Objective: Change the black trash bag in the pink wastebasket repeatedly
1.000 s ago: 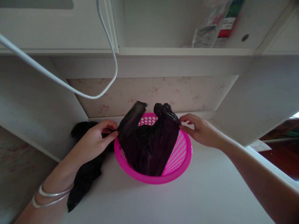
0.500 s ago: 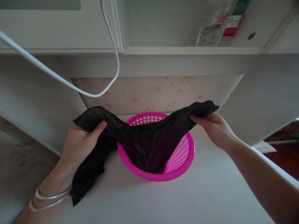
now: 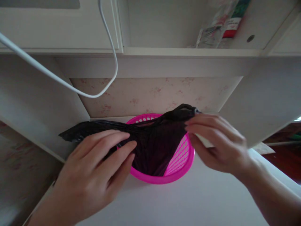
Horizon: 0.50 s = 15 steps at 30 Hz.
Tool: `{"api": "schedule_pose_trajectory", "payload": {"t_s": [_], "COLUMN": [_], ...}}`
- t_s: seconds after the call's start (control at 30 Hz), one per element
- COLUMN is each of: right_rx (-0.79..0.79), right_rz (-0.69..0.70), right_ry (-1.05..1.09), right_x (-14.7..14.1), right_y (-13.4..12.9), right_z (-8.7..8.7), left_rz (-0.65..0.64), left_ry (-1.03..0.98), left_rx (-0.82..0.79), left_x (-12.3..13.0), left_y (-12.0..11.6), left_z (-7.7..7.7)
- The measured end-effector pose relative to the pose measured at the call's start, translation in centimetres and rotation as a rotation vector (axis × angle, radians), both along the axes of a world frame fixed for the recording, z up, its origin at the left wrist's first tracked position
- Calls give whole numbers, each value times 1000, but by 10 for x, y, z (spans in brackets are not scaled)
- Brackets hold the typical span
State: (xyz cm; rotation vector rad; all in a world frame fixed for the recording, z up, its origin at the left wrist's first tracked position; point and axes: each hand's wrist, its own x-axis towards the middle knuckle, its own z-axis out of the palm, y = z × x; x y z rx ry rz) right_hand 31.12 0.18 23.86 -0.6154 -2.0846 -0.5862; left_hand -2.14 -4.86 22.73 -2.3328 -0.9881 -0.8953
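A black plastic bag hangs down into a bright pink perforated basket, with its upper edge stretched above the rim. My left hand is at the basket's left side, its fingers extended and a little apart over the bag; the bag's left end sticks out beyond it. At the right, my right hand pinches the bag near its right upper corner, somewhat blurred by motion. The basket's left rim is partly hidden behind the bag and my left fingers.
The basket stands on a white surface against a flowered wall. A white cable loops down at upper left. Above is a white open shelf holding clear plastic packaging. Side panels flank the basket.
My left hand has let go of the bag's left end and moved right and nearer the camera. My right hand has shifted slightly left, turning palm-down. The bag's left part has sagged.
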Motion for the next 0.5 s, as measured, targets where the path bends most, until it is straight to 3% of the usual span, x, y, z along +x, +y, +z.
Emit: {"api": "schedule_pose_trajectory", "payload": {"t_s": [0.1,0.27,0.4,0.5], "right_rx": [128,3,-23,54], "right_rz": [-249,-530,-598,-506], "right_ry": [-333,-367,-393,-343], "right_x": [-16,-7,2,-3], "right_y": [13,44,53,47], "right_z": [1,-6,-16,-18], "left_rz": [82,325,340,242], "left_ry": [172,338,383,294], "left_rx": [56,22,-6,31], "left_x": [10,-9,-20,-14], "left_y": [29,64,62,56], "left_z": [6,-4,-10,-7]}}
